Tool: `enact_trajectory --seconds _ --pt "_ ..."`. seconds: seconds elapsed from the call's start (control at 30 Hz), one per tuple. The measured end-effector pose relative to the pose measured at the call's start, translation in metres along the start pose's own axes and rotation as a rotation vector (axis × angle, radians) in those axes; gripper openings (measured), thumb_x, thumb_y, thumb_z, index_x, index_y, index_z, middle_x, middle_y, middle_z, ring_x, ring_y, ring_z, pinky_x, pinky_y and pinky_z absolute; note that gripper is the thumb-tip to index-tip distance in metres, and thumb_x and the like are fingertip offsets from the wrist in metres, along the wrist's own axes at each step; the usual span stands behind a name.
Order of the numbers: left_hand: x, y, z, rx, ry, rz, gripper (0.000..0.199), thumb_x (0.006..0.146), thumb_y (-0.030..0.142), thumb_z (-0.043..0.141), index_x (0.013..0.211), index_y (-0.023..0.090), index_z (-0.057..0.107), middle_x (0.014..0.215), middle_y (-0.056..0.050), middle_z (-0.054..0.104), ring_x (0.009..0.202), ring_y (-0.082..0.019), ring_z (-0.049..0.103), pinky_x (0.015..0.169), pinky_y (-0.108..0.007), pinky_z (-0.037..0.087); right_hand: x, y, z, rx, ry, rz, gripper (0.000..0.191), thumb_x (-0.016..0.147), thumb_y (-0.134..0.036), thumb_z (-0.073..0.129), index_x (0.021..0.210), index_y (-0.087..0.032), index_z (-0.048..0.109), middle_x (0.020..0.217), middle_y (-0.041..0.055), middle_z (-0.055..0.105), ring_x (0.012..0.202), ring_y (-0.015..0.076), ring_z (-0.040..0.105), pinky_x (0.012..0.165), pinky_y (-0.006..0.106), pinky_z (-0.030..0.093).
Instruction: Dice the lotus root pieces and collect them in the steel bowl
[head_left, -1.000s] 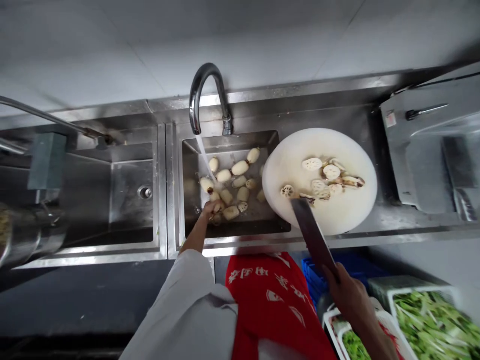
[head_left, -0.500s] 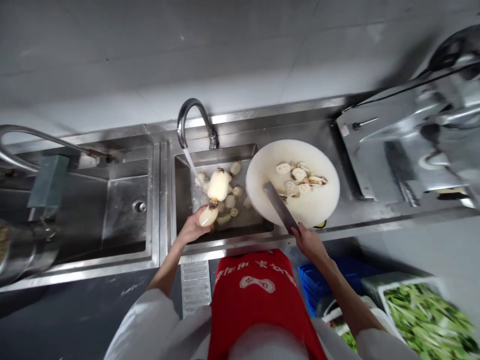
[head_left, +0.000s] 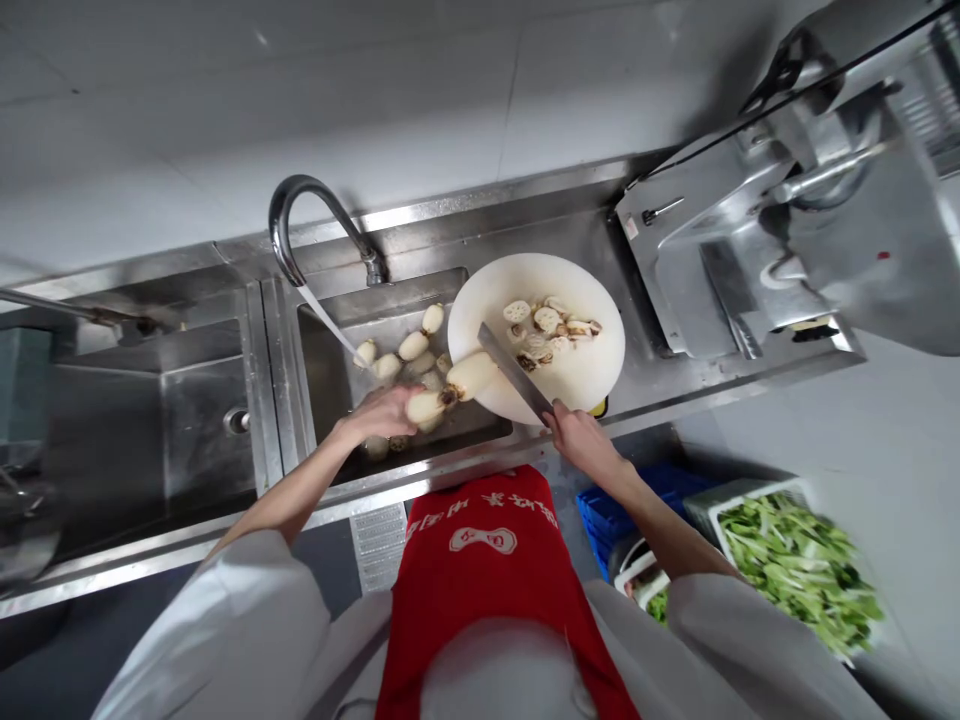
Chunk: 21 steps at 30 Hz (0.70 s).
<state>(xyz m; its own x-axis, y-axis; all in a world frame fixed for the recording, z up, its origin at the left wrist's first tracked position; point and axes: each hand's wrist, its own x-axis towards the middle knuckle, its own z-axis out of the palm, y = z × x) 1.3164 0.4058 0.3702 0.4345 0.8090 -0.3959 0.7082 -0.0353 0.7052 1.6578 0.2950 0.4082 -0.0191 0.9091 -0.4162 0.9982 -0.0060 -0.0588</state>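
Note:
My left hand (head_left: pixel 384 411) is closed around the near end of a pale lotus root (head_left: pixel 472 374), two segments joined at a dark node. Its far segment lies over the left edge of the round white cutting board (head_left: pixel 495 290), beside the blade. In my right hand (head_left: pixel 581 436) is the handle of a cleaver (head_left: pixel 516 374), its blade slanting across the board. Cut lotus root slices and dark-tipped end pieces (head_left: pixel 547 320) are spread over the board's middle and right. Several more lotus root pieces (head_left: pixel 413 346) sit in the sink (head_left: pixel 330 310) under my left hand.
Water runs from the curved faucet (head_left: pixel 300 200) into the sink. A second basin (head_left: pixel 202 420) adjoins on the left. A metal slicing machine (head_left: pixel 810 210) stands on the right counter. Below are a crate of green leafy vegetables (head_left: pixel 795 560) and a blue crate (head_left: pixel 600 520).
My left hand has brought the lotus root from over the sink, where it was held upright, rightward to the board's edge, now lying sideways. The view has shifted right; the cleaver stays over the board.

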Motion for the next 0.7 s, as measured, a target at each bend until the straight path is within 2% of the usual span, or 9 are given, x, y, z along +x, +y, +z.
enact_trajectory --seconds 0.1,0.2,0.27,0.4,0.5,0.57,0.7 --pt "0.002 0.003 -0.003 0.212 -0.094 0.092 0.056 0.049 0.026 0.078 0.104 0.029 0.069 0.086 -0.002 0.069 0.08 -0.025 0.063 0.064 -0.028 0.042 -0.003 0.004 -0.006 -0.004 -0.023 -0.018 0.03 0.102 -0.035 0.03 0.107 -0.014 0.051 0.082 0.012 0.068 0.075 0.0222 0.066 0.064 0.028 0.035" --pt "0.003 0.006 -0.002 0.284 -0.097 0.084 0.059 0.05 0.027 0.077 0.108 0.03 0.067 0.089 -0.002 0.068 0.083 -0.027 0.063 0.066 -0.029 0.042 0.003 0.003 -0.01 -0.005 -0.038 -0.05 0.028 0.102 -0.033 0.032 0.106 -0.014 0.051 0.082 0.0123 0.068 0.076 0.0224 0.066 0.064 0.028 0.036" --pt "0.003 0.005 0.0 0.297 -0.104 0.065 0.061 0.05 0.026 0.076 0.11 0.03 0.066 0.092 -0.002 0.068 0.087 -0.028 0.062 0.069 -0.03 0.043 0.018 -0.005 -0.009 0.0 -0.037 -0.074 0.028 0.101 -0.031 0.033 0.107 -0.012 0.052 0.084 0.0135 0.068 0.079 0.0229 0.066 0.065 0.027 0.036" --pt "0.0 -0.002 0.006 0.303 -0.098 0.041 0.063 0.052 0.023 0.075 0.114 0.03 0.064 0.102 -0.004 0.067 0.093 -0.03 0.062 0.072 -0.031 0.044 0.067 -0.029 -0.004 0.022 -0.056 -0.096 0.031 0.101 -0.025 0.031 0.11 -0.006 0.055 0.096 0.0189 0.067 0.09 0.0241 0.065 0.071 0.028 0.039" --pt "-0.003 -0.007 0.016 0.283 -0.059 0.032 0.067 0.055 0.024 0.076 0.12 0.031 0.06 0.111 -0.005 0.066 0.098 -0.03 0.061 0.075 -0.031 0.044 0.087 -0.031 -0.007 0.065 -0.019 -0.094 0.033 0.101 -0.026 0.033 0.114 -0.005 0.054 0.103 0.0203 0.067 0.095 0.0243 0.063 0.076 0.028 0.04" --pt "0.0 -0.006 0.027 0.242 -0.024 0.026 0.07 0.059 0.032 0.078 0.125 0.029 0.054 0.112 -0.006 0.065 0.099 -0.029 0.061 0.075 -0.031 0.044 0.081 -0.022 -0.014 0.069 0.02 -0.055 0.034 0.101 -0.03 0.033 0.115 -0.007 0.054 0.1 0.019 0.067 0.092 0.0253 0.064 0.075 0.029 0.04" --pt "0.027 0.009 0.049 0.12 0.112 0.025 0.067 0.068 0.05 0.073 0.124 0.024 0.048 0.101 -0.006 0.066 0.091 -0.027 0.062 0.072 -0.031 0.043 0.046 -0.004 -0.033 -0.016 0.093 0.055 0.04 0.102 -0.036 0.027 0.116 -0.009 0.052 0.089 0.0174 0.068 0.083 0.0271 0.066 0.07 0.03 0.04"
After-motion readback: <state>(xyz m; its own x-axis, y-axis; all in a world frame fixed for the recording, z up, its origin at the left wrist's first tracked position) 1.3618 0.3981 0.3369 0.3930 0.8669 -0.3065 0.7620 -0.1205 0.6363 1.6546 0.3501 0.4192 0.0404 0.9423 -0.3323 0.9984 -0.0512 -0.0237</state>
